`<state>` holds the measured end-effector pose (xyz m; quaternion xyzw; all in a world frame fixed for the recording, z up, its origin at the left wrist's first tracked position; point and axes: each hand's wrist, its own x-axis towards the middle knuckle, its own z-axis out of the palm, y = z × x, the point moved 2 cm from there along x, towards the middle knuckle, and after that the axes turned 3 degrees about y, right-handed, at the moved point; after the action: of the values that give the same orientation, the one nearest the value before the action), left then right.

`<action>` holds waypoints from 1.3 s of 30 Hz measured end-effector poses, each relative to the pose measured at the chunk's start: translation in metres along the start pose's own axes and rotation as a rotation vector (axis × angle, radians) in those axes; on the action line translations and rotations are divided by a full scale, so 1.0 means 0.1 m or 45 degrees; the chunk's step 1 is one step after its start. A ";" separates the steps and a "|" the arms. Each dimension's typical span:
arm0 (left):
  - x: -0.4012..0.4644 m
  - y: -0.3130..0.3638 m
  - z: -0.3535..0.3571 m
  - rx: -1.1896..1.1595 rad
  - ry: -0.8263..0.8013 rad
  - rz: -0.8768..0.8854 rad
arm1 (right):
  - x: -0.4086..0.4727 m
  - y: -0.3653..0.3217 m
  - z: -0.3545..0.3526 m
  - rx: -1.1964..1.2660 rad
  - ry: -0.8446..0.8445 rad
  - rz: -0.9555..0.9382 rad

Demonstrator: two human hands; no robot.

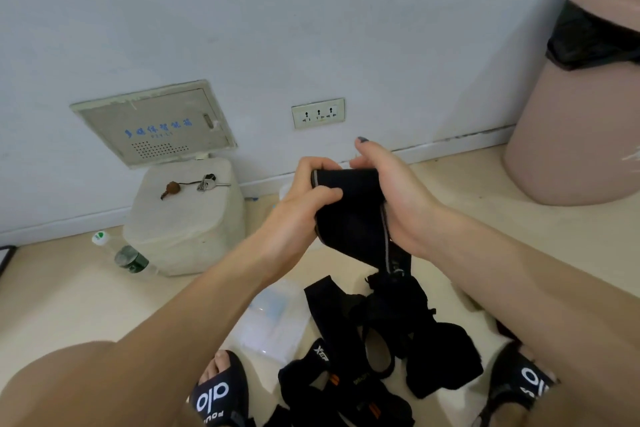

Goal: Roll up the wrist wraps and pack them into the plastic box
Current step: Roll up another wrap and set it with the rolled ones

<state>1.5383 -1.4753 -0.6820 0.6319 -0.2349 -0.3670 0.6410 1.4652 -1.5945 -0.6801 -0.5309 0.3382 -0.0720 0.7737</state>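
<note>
Above the floor [69,288], both hands, left [298,205] and right [394,198], grip a black wrist wrap [349,215], over the plastic box [273,319]

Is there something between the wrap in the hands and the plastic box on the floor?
Nothing visible: the held wrist wrap hangs above the floor, and the plastic box lies below-left, beside the wrap pile.
</note>
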 end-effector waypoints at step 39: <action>0.22 0.10 -0.27 0.014 0.046 -0.009 | 0.12 -0.07 -0.12 -0.154 -0.114 -0.326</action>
<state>1.5739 -1.4757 -0.6782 0.6429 -0.2230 -0.3563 0.6403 1.4692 -1.6122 -0.6823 -0.6181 0.2364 -0.1259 0.7391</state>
